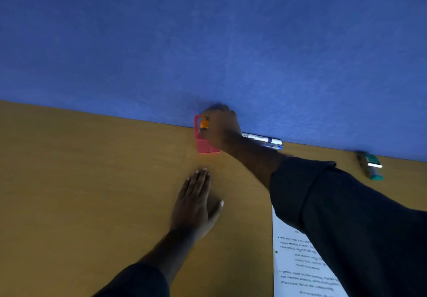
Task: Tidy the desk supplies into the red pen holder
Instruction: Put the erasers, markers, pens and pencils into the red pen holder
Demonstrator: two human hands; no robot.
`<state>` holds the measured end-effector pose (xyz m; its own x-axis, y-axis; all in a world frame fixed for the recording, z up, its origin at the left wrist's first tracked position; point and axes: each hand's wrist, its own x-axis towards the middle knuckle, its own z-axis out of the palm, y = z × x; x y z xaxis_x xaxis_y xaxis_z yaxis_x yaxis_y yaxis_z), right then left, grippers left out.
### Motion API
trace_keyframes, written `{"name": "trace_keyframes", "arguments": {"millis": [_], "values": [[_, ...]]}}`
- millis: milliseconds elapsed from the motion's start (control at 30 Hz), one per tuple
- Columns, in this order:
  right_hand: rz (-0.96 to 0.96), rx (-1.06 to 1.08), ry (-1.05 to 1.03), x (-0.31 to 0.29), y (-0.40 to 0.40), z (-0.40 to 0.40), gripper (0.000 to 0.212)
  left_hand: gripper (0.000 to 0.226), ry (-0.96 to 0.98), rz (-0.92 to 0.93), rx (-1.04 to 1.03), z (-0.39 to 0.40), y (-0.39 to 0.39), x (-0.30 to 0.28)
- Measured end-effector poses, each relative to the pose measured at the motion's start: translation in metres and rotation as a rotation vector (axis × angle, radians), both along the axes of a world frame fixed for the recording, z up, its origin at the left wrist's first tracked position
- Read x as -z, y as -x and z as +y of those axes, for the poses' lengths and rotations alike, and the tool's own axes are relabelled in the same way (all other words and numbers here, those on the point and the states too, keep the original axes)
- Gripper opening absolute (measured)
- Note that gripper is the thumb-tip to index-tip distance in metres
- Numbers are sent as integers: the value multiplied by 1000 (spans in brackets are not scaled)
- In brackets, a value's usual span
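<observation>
Red plastic marks the pen holder (pixel 206 144), standing at frame centre against the blue partition (pixel 208 42), so it is braced from behind. The right hand (pixel 220 126) curls over its mouth, gripping an orange-capped item (pixel 204 124), probably to lower it in. The left hand (pixel 196 200) lies flat and empty on the wooden surface (pixel 92 181) below the holder, likely steadying the reach. Two pens (pixel 265 140) lie along the partition right of the holder; a green-ended item (pixel 370 166) sits at far right, a printed sheet (pixel 298 262) lower right.
</observation>
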<state>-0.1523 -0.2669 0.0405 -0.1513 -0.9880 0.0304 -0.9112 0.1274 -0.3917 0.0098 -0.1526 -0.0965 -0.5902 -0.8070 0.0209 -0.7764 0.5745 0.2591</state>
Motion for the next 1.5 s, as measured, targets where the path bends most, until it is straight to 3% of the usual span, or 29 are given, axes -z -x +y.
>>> {"name": "trace_keyframes", "arguments": {"millis": [233, 467, 700, 1000, 1167, 1333, 1500], "values": [[0, 0, -2, 2, -1, -1, 18, 83, -20, -9, 0, 0, -3, -1], [-140, 254, 297, 2, 55, 28, 13, 83, 0, -4, 5, 2, -4, -4], [-177, 487, 150, 40, 128, 102, 23, 83, -1, -22, 4, 2, -4, -5], [36, 363, -31, 68, 134, 127, 30, 83, 4, -4, 10, 2, -2, -5], [36, 330, -78, 75, 139, 133, 36, 83, 4, 6, 12, 2, -2, -4], [45, 368, 44, 73, 136, 139, 22, 82, 10, 4, 12, 2, -3, -4], [-32, 466, -40, 78, 139, 153, 44, 82, 19, 0, 13, 2, -2, -4]]}}
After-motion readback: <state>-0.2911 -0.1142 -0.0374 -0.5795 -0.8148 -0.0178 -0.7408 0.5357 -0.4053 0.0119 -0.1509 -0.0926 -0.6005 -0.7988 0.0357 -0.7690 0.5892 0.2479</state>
